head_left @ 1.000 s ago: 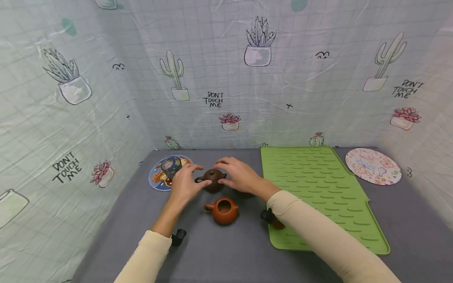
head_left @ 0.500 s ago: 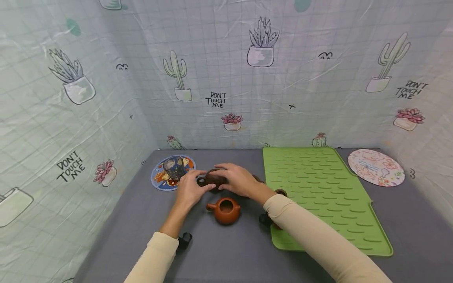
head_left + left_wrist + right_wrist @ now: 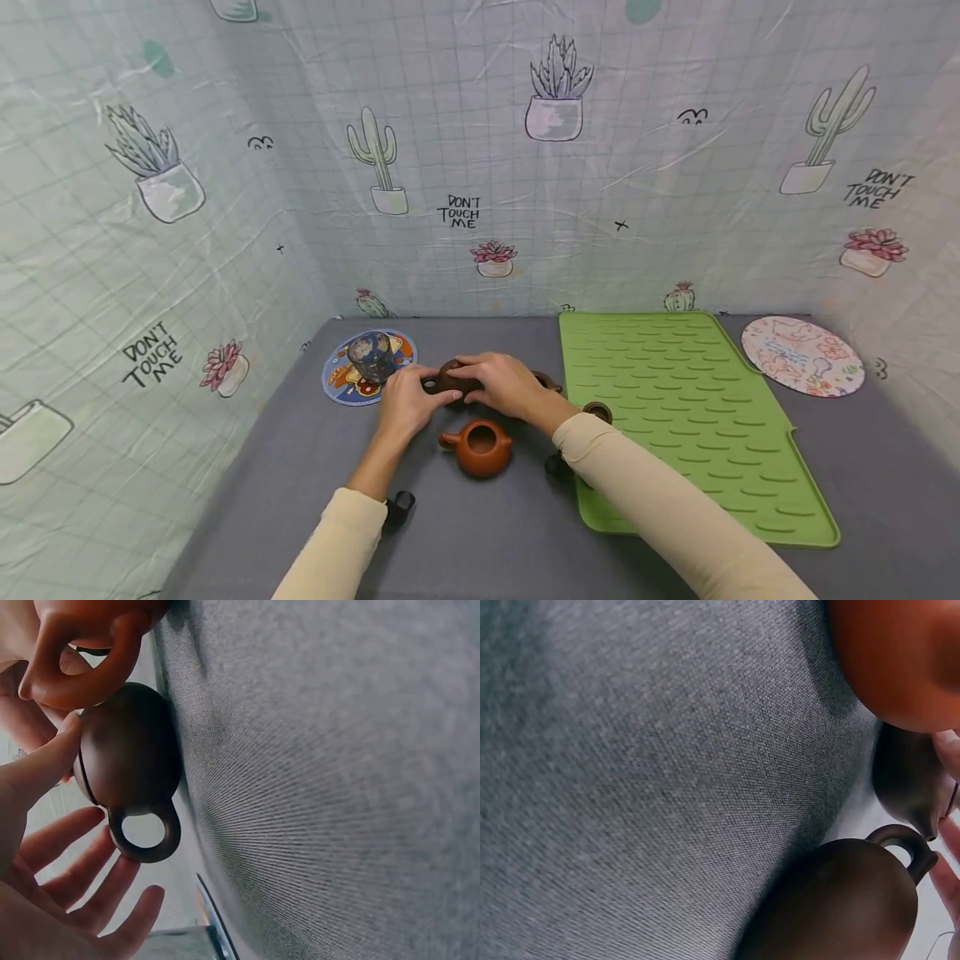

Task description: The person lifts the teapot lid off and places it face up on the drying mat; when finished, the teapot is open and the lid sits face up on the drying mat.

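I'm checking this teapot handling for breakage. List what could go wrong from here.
1. Both hands, left hand and right hand, close on the dark brown teapot. The left wrist view shows only a thumb touching it, fingers spread by the handle, so it may slip.
2. The lidless orange teapot sits just in front; a wrist or the lifted pot could knock it.
3. Another dark teapot lies behind the right hand, easily bumped.

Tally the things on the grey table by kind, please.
Teapots: 3 (dark brown teapot, orange teapot, second dark teapot, partly hidden)
Round mats: 2 (blue mat, pink mat)
Green mat: 1
Glass cup: 1
Small brown round piece: 1 (lid or cup, cannot tell)
Total: 8
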The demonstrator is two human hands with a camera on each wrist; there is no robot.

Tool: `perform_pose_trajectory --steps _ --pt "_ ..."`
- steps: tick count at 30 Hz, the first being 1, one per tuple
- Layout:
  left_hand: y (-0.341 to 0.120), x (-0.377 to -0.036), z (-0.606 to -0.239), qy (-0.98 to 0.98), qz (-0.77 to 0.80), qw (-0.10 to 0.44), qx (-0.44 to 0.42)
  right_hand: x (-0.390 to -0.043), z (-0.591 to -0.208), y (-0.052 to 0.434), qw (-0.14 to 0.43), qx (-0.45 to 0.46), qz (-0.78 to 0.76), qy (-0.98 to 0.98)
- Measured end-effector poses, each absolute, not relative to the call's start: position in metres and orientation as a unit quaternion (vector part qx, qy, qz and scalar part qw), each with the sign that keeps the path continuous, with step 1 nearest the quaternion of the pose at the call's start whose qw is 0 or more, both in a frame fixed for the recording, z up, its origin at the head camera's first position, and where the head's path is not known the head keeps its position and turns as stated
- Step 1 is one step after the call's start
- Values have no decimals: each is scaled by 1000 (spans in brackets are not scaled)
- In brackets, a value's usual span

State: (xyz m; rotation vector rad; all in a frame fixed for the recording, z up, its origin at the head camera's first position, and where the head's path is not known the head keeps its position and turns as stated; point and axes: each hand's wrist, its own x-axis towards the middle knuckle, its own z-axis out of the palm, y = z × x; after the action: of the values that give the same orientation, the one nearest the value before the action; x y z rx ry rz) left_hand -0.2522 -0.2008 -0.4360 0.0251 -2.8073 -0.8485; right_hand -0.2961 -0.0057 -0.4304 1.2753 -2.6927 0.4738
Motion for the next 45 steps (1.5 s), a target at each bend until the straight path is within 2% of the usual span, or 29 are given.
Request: perform_pose_trajectory --steps 45 --pt "-199 -258 -431 -951 -292 78 64 -303 -424 -17 52 408 153 -898"
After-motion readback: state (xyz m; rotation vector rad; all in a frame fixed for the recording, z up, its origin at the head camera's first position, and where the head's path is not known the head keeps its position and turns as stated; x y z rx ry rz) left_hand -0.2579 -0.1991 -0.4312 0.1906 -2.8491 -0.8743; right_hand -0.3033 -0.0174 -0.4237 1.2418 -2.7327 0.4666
